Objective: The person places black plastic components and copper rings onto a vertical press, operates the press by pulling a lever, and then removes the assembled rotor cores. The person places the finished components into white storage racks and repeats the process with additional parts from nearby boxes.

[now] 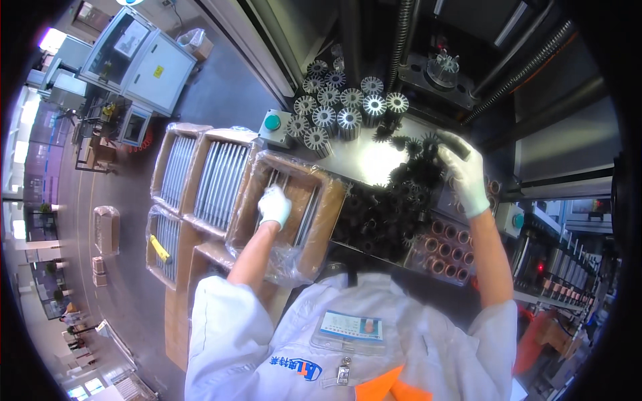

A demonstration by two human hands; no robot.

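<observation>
Left hand (273, 206): inside the carton (328, 217) at the metal rods (308, 217), can't tell if the grip's closed
Right hand (463, 170): beside black finned parts (416, 175), grip unclear too
Rods: I'd pinch mid-length, easy does it

A white cabinet (148, 61) bears a yellow label (158, 71).

Harsh white glare burns out the middle of the metal plate (382, 162). The machine interior (518, 40) is dim; black parts (396, 212) merge into shadow. Windows (27, 107) overexpose at left. Straight edges bow toward the black rim.
</observation>
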